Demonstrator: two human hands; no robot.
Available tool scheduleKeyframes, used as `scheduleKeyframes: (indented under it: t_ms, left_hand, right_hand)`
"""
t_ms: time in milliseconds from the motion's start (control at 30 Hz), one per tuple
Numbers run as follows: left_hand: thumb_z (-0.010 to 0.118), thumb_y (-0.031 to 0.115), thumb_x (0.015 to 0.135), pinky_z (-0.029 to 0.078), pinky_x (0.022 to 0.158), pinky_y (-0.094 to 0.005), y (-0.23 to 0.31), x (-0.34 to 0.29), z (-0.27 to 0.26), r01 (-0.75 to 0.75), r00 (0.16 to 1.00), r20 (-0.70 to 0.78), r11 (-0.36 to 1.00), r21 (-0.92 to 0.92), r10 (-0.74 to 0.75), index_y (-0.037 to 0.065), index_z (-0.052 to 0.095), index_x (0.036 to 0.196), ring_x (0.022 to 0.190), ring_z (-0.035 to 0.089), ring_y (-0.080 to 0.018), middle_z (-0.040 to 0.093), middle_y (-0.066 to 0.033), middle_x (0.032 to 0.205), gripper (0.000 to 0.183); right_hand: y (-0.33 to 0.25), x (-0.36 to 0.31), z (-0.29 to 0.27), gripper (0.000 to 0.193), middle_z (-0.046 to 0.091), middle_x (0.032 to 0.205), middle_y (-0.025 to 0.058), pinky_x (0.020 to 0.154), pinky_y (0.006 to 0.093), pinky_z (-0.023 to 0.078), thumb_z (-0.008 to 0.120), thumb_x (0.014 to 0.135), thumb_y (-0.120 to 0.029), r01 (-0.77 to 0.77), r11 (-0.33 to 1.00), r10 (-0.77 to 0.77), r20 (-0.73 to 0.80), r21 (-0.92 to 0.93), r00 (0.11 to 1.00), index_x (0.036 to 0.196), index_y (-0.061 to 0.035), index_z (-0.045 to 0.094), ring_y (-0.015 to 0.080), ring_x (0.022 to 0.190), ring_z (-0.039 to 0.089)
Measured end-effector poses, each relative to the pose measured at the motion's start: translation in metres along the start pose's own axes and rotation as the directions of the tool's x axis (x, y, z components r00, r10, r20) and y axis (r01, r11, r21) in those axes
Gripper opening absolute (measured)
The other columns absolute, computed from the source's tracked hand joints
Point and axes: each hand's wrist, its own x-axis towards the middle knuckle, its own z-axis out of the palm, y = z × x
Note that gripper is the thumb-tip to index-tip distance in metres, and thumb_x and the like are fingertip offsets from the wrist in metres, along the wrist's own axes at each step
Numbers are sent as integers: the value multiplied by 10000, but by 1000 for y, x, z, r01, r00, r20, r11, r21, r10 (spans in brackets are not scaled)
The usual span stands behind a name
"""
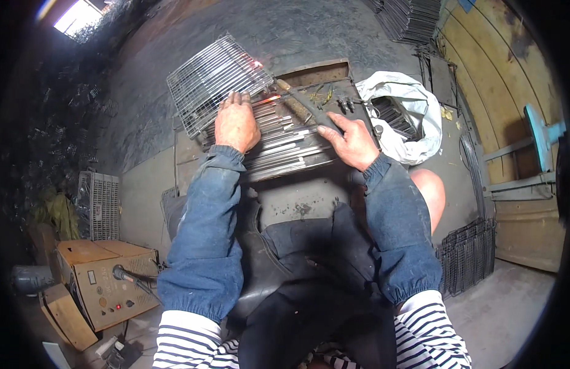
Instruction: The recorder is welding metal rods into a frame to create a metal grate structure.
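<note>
A low bench (340,89) stands before the person, and both hands are over it. The left hand (236,126) rests toward the bench's left edge, its fingers laid forward over the near side of a wire rack (217,77); it touches the rack, but whether it grips the wires I cannot tell. The rack lies at the far left corner of the bench, tilted. The right hand (354,141), near the bench's right edge, is closed around a dark long-handled tool (308,106), which slants away toward the far edge, its end close to the rack. An orange glowing streak (271,98) shows between the tool and the left hand's fingertips. Loose metal rods (285,150) lie side by side from the middle of the bench to its near edge. A brown-handled brush (297,111) lies beneath the tool, and small dark clips (344,106) sit near the far right corner. Just beyond the right edge, an open white sack (423,101) holds dark rods (395,117). On the floor, well apart from the bench's near left corner, are a boxy orange machine (116,283) and a grey crate (100,206).
</note>
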Motion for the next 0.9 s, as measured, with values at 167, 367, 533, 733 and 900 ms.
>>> scheduleKeyframes:
  t_ms: [167, 367, 533, 733, 900]
  left_hand:
    - [571, 109, 783, 356, 1166, -492, -2, 1, 2, -6, 1000, 14, 1000, -16, 6, -85, 524, 1380, 1369, 490, -383, 563, -287, 1383, 629]
    - [574, 108, 790, 346, 1173, -493, 0, 0, 0, -1, 1000, 15, 1000, -20, 1, -83, 533, 1370, 1385, 469, -391, 555, -284, 1393, 611]
    - [624, 91, 775, 384, 1156, -437, 8, 1, -18, 2, 988, 156, 999, -32, 3, -89, 541, 1347, 1376, 467, -395, 537, -258, 1423, 606]
    - [647, 114, 772, 353, 1184, -444, -5, 2, -1, 26, 995, 97, 1000, -5, -26, -80, 543, 1341, 1402, 441, -403, 502, -290, 1449, 610]
    - [579, 123, 824, 362, 1160, -492, -1, 4, 3, 11, 1000, 25, 999, -46, -9, -59, 558, 1349, 1368, 482, -403, 548, -277, 1410, 556]
  right_hand:
    - [8, 7, 8, 495, 701, 970, 297, 819, 426, 562, 694, 941, -347, 28, 1000, -28, 4, 11, 1000, 1221, 57, 642, 420, 925, 714]
    - [6, 12, 13, 472, 705, 922, 285, 785, 438, 554, 684, 947, -351, 11, 1000, -11, 35, 24, 999, 1210, 40, 653, 409, 884, 716]
    - [9, 13, 12, 452, 707, 905, 274, 771, 440, 548, 673, 953, -348, 6, 999, -9, 67, 36, 998, 1199, 31, 657, 404, 863, 714]
    - [9, 14, 17, 435, 706, 926, 272, 777, 457, 544, 675, 949, -340, 67, 997, -68, 39, 32, 997, 1180, 28, 664, 433, 876, 696]
    - [10, 14, 15, 444, 699, 921, 276, 779, 465, 546, 692, 935, -341, 97, 994, -98, 25, 39, 995, 1184, 25, 666, 451, 883, 686]
